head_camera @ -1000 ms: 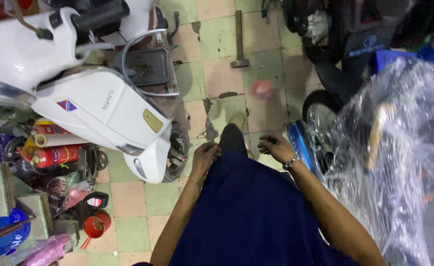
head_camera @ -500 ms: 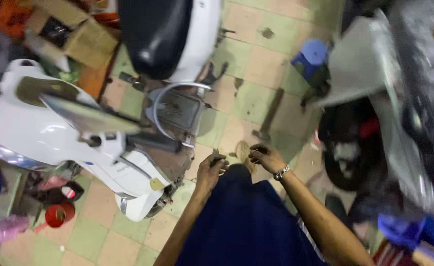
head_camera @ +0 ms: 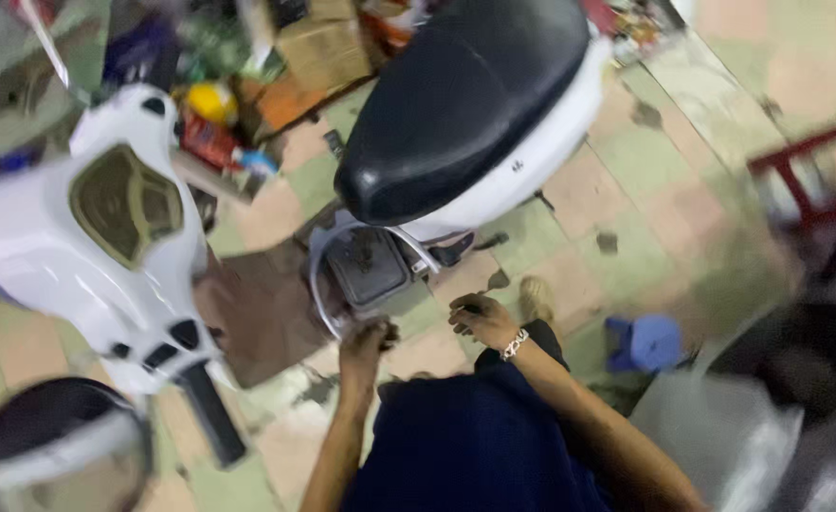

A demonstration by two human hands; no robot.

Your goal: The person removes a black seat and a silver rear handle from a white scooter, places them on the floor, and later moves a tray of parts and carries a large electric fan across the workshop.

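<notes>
Worn tiled floor under a white scooter. Below its black seat, left hand fingers curled, right hand pinching something small; work looks midway.

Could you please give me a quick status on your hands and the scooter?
Left hand closed, by the scooter's chrome rail. Right hand pinching a small dark part, blurred. White scooter directly ahead, nothing between.
</notes>
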